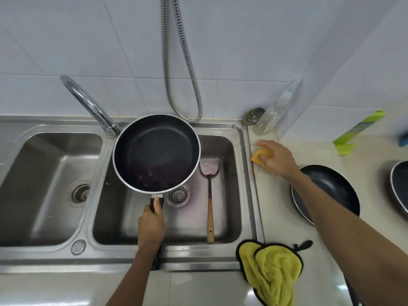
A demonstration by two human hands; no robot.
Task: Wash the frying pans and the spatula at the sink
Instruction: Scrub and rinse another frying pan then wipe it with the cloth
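Observation:
My left hand grips the black handle of a dark frying pan, held above the right basin of the steel sink. Purple residue lies in the pan's near part. A metal spatula with a wooden handle lies in that basin, its blade stained purple. My right hand holds a yellow sponge on the counter just right of the sink. A second dark pan sits on the counter under my right forearm, and a third pan shows at the right edge.
A chrome tap stands between the basins, spout turned left. A metal hose hangs on the tiled wall. A clear bottle and a sink plug stand at the back. A yellow-green cloth lies on the near counter.

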